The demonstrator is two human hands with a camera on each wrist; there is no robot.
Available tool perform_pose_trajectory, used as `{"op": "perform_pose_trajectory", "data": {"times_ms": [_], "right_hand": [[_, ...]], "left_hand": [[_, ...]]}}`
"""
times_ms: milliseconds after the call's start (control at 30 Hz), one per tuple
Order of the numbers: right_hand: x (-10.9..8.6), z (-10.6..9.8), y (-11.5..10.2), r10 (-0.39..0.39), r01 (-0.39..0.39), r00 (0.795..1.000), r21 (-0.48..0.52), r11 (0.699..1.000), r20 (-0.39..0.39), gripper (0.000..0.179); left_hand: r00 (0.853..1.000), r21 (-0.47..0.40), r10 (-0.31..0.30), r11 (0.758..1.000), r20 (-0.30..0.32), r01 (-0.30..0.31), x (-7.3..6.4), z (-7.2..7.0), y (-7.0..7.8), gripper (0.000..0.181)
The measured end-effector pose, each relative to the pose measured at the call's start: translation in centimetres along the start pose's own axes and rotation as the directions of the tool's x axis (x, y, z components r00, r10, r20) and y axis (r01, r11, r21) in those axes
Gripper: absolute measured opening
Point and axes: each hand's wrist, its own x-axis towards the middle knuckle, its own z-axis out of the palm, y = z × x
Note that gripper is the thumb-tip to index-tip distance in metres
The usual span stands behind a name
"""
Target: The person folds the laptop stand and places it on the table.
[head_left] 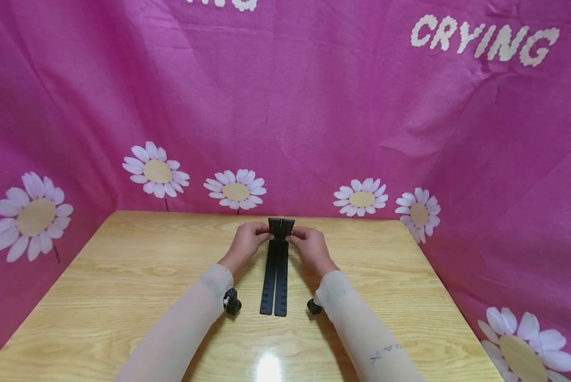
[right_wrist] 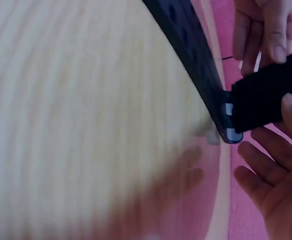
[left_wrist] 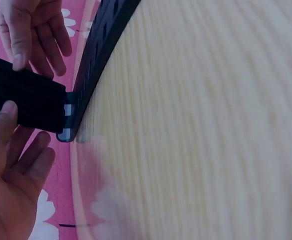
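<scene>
A black hinged folding stand (head_left: 280,276) is on the wooden table, in the middle of the head view. Its two long notched arms lie side by side, pointing toward me, with a narrow gap between them. At the far end a short plate (left_wrist: 33,97) rises at an angle from the hinge. My left hand (head_left: 246,245) pinches the plate's left edge, thumb on the near face and fingers behind. On the opposite edge my right hand (head_left: 312,248) pinches in the same way. Light grey pads (right_wrist: 230,132) show by the hinge in the right wrist view.
The light wooden table (head_left: 386,297) meets a pink cloth backdrop (head_left: 304,122) printed with daisies and white letters, just behind the stand. Cloth also hangs along the left and right sides. A small black device (head_left: 231,302) is on the left wrist, another (head_left: 314,306) on the right.
</scene>
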Motion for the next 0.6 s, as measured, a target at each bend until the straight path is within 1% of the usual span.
{"op": "perform_pose_trajectory", "data": {"times_ms": [67, 167, 367, 467, 600], "right_hand": [[0.0, -0.3, -0.1, 0.009, -0.009, 0.999, 0.006, 1.0, 0.036, 0.019], [0.0, -0.9, -0.3, 0.02, -0.018, 0.994, -0.015, 1.0, 0.104, 0.02], [-0.1, -2.1, -0.3, 0.013, 0.001, 0.969, -0.058, 0.998, 0.246, 0.027], [-0.3, -2.3, -0.2, 0.012, 0.005, 0.956, -0.058, 0.998, 0.293, 0.031], [-0.6, -2.4, -0.1, 0.003, 0.023, 0.946, -0.078, 0.997, 0.324, 0.036]], "left_hand": [[1.0, -0.007, 0.004, 1.0, 0.031, -0.004, -0.1, -0.3, -0.2, 0.015], [0.997, 0.005, 0.016, 1.0, 0.074, -0.017, -0.1, -0.8, -0.2, 0.018], [0.985, 0.059, 0.008, 0.998, 0.171, -0.019, -0.5, -1.6, -0.1, 0.024], [0.978, 0.08, 0.01, 0.996, 0.208, -0.027, -0.7, -2.0, 0.0, 0.026], [0.968, 0.096, 0.007, 0.995, 0.253, -0.032, -1.1, -2.4, 0.3, 0.029]]}}
